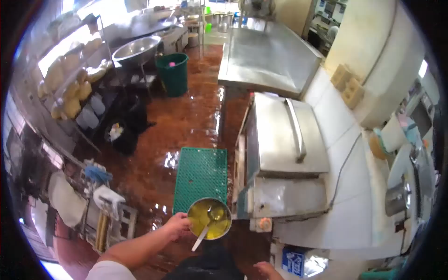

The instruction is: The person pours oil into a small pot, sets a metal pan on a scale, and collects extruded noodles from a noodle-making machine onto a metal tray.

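Near the bottom centre, my left hand grips the left rim of a round metal bowl. Yellow liquid fills much of the bowl, and a spoon with a pale handle rests in it, its handle sticking out over the near rim. Only part of my right hand shows, low at the bottom edge, right of my dark clothing and apart from the bowl; what its fingers do is too unclear to tell.
A green mat lies on the wet red floor beyond the bowl. To the right stands a steel appliance with a handle; behind it is a steel table. A green bin and a large basin stand back left.
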The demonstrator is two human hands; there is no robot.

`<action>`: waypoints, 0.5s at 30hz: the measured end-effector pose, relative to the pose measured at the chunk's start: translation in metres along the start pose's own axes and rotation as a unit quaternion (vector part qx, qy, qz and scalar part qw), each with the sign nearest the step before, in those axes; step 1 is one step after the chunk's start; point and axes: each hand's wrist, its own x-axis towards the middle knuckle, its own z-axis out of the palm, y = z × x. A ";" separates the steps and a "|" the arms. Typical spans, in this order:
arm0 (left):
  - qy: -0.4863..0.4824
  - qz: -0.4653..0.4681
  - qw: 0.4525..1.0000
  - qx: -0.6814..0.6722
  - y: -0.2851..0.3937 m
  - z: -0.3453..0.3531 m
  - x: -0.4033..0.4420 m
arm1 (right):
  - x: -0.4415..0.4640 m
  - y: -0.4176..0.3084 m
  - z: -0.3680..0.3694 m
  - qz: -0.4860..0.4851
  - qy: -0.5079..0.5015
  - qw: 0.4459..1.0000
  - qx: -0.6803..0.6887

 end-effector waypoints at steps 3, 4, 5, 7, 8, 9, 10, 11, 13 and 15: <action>-0.014 0.059 0.998 -0.018 0.082 0.002 0.037 | 0.004 -0.052 0.005 0.048 -0.034 0.984 0.167; -0.029 0.065 0.997 -0.016 0.104 -0.006 0.044 | 0.001 -0.073 0.005 0.041 -0.031 0.980 0.190; -0.003 0.078 0.997 -0.021 0.126 -0.006 0.056 | -0.003 -0.094 0.004 0.031 -0.024 0.978 0.203; -0.019 0.124 0.991 -0.042 0.182 0.010 0.084 | -0.009 -0.125 0.001 0.007 -0.012 0.974 0.228; -0.047 0.145 0.987 -0.043 0.201 -0.002 0.124 | -0.013 -0.140 0.002 -0.004 -0.003 0.971 0.238; -0.011 0.142 0.989 -0.023 0.244 0.024 0.103 | -0.021 -0.155 0.003 -0.014 0.005 0.968 0.252; -0.032 0.138 0.990 -0.028 0.274 0.031 0.118 | -0.027 -0.167 0.004 -0.023 0.015 0.964 0.265; -0.050 0.154 0.986 -0.048 0.302 0.041 0.131 | -0.033 -0.179 0.006 -0.033 0.026 0.959 0.280; -0.085 0.149 0.982 -0.074 0.357 0.052 0.165 | -0.041 -0.193 0.012 -0.050 0.049 0.947 0.313; -0.097 0.117 0.985 -0.080 0.414 0.059 0.217 | -0.052 -0.204 0.018 -0.063 0.073 0.930 0.355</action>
